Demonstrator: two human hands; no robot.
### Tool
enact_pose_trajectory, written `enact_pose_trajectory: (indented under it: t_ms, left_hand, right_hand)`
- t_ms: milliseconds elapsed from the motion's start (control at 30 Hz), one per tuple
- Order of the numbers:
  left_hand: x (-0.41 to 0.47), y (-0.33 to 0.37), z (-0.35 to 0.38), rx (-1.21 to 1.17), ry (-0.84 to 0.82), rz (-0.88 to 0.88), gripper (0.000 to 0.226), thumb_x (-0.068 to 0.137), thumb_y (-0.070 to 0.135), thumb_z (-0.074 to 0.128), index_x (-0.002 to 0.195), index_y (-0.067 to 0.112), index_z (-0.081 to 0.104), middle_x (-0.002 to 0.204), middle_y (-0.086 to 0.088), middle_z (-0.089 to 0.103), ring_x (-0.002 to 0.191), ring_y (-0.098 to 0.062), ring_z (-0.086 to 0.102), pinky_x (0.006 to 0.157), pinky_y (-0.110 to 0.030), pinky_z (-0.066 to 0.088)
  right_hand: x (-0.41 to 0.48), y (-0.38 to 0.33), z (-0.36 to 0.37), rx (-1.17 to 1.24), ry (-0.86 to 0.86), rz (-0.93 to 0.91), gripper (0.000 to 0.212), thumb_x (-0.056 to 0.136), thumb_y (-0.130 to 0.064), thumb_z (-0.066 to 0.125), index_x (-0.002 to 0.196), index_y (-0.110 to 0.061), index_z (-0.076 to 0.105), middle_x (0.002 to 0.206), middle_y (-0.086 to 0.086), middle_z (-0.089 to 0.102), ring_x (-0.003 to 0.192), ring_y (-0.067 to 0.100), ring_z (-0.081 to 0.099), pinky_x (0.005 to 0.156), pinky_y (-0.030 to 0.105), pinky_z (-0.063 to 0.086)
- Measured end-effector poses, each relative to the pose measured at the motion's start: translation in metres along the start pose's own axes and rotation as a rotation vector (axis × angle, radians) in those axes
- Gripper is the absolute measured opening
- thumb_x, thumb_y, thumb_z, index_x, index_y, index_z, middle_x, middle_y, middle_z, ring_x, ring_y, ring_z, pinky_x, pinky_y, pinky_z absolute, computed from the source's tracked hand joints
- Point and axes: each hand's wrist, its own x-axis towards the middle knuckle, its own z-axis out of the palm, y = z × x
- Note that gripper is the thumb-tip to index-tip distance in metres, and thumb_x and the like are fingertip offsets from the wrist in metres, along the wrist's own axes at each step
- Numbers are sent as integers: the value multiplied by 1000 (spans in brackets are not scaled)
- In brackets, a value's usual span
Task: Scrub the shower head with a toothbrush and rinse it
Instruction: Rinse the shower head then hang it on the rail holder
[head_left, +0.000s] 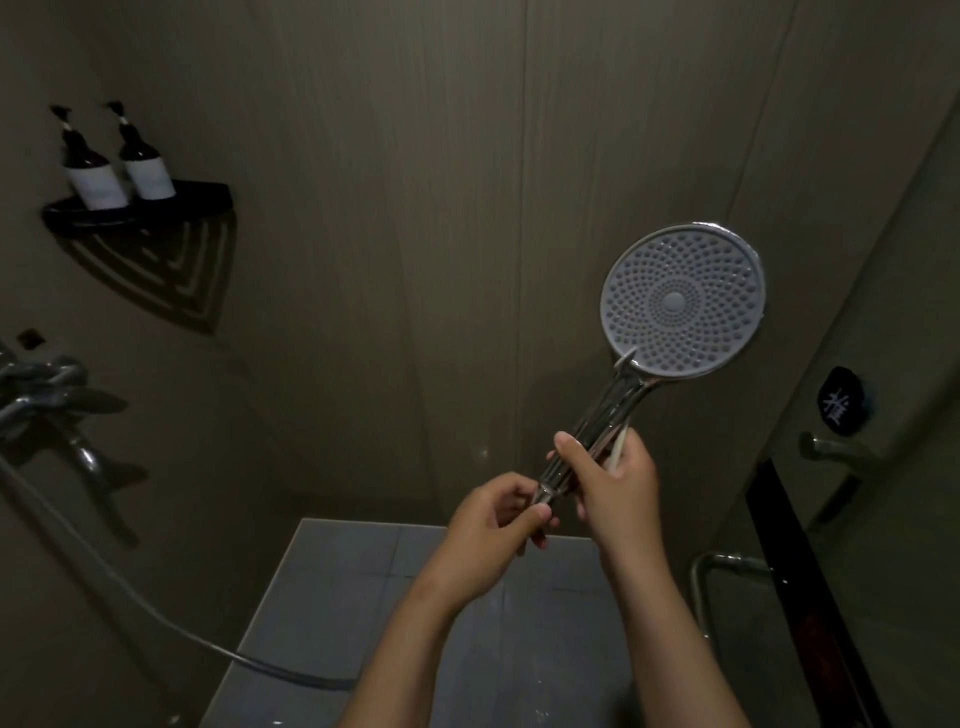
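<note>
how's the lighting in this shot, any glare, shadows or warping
Head view: dim overall, walls murky; the shower head face is the brightest thing, with small glints on its chrome handle. The shelf throws a hard slatted shadow down the wall. Wide-angle bending curves the wall seams and the door edge at right. The tap at left looks soft.

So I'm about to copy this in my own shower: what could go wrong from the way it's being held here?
The right hand grips both the shower head handle and the white toothbrush together, so either might slip, particularly if wet. The left hand pinches only the handle's bottom end, giving little control of the heavy-looking head. The hose trails across the stall and could snag.
</note>
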Motion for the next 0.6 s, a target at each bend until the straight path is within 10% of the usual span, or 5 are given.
enact_pose_trajectory:
  t_ms: [600]
  left_hand:
    - [-2, 5, 0, -61, -98, -84, 26, 99, 7, 38, 108, -7, 58, 86, -7, 63, 60, -10, 52, 57, -19, 39]
  right_hand:
    - [2, -1, -1, 28, 23, 25, 15, 81, -14, 72, 85, -13, 57, 84, 19, 70, 51, 8, 54, 40, 11, 38]
